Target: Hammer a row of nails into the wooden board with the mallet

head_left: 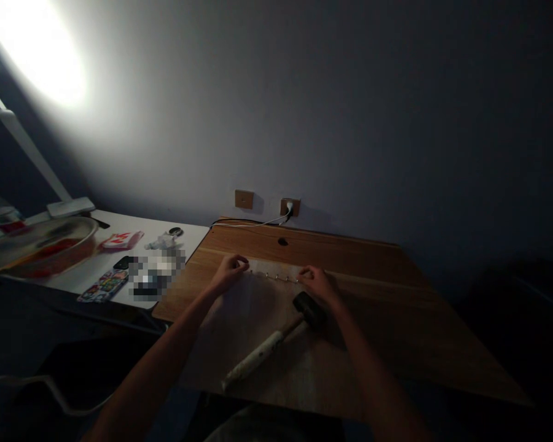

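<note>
On the white table [193, 236] at far left stand a slim-armed lamp [32, 147] and a rounded, translucent plastic basin [94, 230], then a multicoloured patterned case [102, 286] and a pinkish packet [122, 240], its red marks too small to read. On the grained wooden desktop [364, 258], the left hand [230, 273] curls its fingers beside a row of small shiny metal pieces [277, 277]. Nearer lies a mallet [274, 341], its black head blocky, its handle mostly pale. The right hand [316, 282] bends its fingertips to the row's right end. Whether either hand grips a piece, I cannot tell.
</note>
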The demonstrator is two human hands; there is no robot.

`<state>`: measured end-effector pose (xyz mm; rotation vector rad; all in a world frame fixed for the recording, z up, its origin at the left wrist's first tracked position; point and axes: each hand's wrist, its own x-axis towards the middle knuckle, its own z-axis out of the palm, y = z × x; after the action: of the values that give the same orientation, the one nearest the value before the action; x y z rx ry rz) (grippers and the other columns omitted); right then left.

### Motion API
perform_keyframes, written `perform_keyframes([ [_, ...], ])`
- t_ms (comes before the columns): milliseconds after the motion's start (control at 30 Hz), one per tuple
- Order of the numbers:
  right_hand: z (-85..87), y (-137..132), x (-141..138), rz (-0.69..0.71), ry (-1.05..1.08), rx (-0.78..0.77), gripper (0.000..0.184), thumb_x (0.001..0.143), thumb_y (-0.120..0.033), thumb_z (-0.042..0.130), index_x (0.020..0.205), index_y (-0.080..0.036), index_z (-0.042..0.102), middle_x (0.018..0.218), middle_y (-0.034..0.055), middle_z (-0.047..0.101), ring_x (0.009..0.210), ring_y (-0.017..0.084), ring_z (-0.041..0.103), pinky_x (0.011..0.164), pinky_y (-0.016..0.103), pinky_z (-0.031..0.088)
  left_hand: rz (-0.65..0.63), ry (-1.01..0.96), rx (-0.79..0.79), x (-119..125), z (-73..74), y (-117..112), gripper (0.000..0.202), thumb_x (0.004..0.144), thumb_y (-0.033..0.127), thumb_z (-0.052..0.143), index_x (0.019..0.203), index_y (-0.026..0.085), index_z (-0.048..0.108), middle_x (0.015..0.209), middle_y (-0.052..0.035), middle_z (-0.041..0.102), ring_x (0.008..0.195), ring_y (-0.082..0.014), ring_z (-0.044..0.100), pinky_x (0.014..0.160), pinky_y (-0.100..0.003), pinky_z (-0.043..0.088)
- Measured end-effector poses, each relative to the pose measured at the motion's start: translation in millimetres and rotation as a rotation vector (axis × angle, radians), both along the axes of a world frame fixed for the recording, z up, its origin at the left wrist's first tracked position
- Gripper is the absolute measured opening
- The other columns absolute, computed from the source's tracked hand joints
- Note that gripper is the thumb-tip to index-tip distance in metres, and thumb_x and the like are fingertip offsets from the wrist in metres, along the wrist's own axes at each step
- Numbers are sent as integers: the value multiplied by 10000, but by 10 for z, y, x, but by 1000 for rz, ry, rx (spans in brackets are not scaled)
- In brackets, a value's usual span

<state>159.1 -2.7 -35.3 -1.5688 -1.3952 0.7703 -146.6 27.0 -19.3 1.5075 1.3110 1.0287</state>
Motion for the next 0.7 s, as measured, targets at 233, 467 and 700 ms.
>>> perform_keyframes([
  [233,235,-28,-124,53,-146,-10,154,548,-185,775,519,-260,644,467,-42,515,532,150,497,553,266,292,-95,617,279,49,-44,-40,208,814,282,621,945,222,772,623,-15,610,605,-178,569,596,-278,348],
  [467,404,-37,-199,58,139,40,266,743,-498,593,668,-245,567,517,-41,489,486,142,448,484,256,345,-46,570,323,135,-3,-13,75,803,264,647,809,211,700,641,-33,615,648,-204,587,616,-290,358],
  [700,484,-31,-206,86,292,19,438,827,-657,353,661,-264,449,552,-33,446,439,129,394,404,253,339,16,-423,-208,248,182,99,219,792,382,477,643,223,451,541,48,415,422,-89,300,414,-223,236],
])
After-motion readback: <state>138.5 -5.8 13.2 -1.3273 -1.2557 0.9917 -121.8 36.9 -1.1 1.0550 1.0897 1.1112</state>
